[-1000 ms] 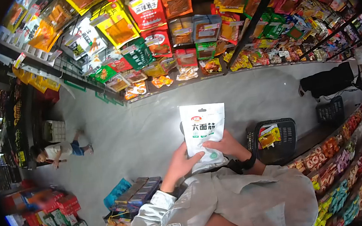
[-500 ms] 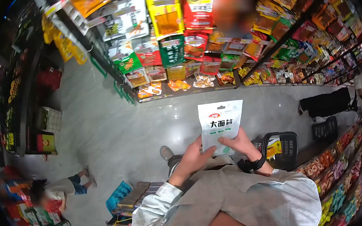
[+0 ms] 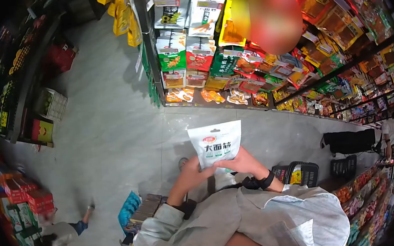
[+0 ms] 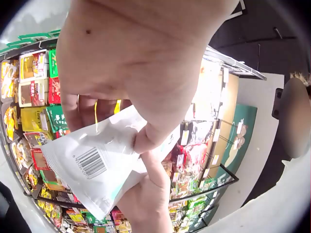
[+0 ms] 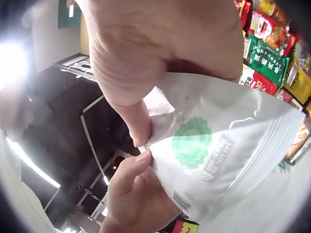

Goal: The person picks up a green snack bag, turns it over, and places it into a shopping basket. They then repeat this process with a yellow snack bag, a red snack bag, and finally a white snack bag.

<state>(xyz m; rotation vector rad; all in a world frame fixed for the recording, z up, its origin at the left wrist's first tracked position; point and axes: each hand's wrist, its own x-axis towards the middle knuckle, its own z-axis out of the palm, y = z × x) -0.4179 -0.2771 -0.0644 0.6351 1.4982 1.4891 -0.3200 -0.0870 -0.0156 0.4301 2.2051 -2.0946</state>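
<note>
Both hands hold a white snack bag [image 3: 216, 144] in front of the body, its printed front with large black characters and a red logo tilted up to the head camera. My left hand [image 3: 193, 173] grips its lower left edge, thumb across the front. At the lower right, my right hand [image 3: 244, 161] pinches the bag, the two thumbs nearly meeting. A barcode on the white bag [image 4: 92, 162] shows in the left wrist view. In the right wrist view a green round seal marks the bag [image 5: 192, 143]. The fingers behind the bag are mostly hidden.
A rack of hanging snack packets [image 3: 209, 54] stands ahead, running to the right. Black shopping baskets [image 3: 303, 173] sit on the grey floor [image 3: 111, 132] at the right, beside sloped shelves of packets [image 3: 368, 201]. A person [image 3: 65, 235] is at the lower left, another [image 3: 352, 141] at the far right.
The view has turned left, so the rack has shifted right. The bag, held by both hands throughout, moved right and then back left, and now tilts more. The person at left has moved lower in view.
</note>
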